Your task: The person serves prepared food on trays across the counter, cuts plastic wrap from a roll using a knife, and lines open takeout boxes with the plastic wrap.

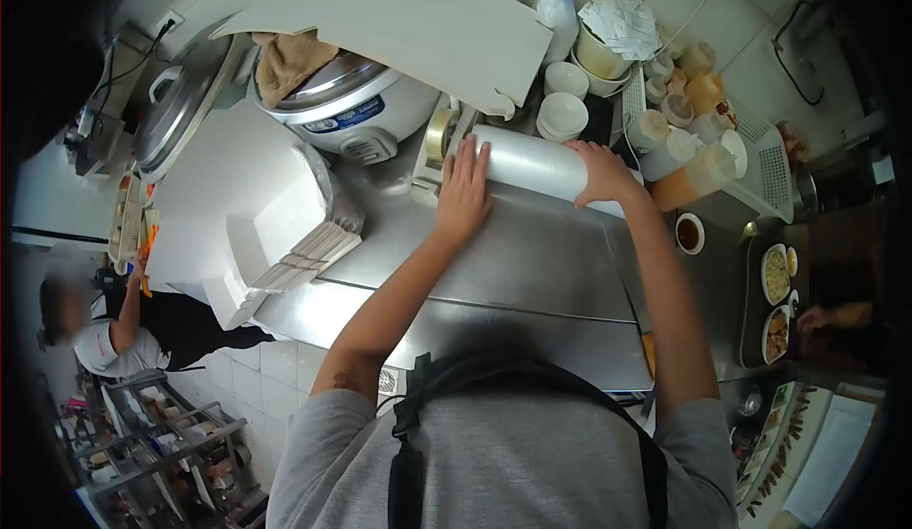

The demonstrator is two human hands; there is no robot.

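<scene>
A wide roll of clear plastic wrap lies across the back of the steel counter. My left hand rests flat on the roll's left end, fingers extended. Around the roll's right end is my right hand, its thumb below and its fingers over the top. Just left of the roll stands a tape dispenser. White bowls are stacked behind the roll.
Folded white cartons and a large rice cooker stand left. Sauce bottles, a sauce bowl and a tray of food dishes are right. One person stands far left; another's hand shows far right.
</scene>
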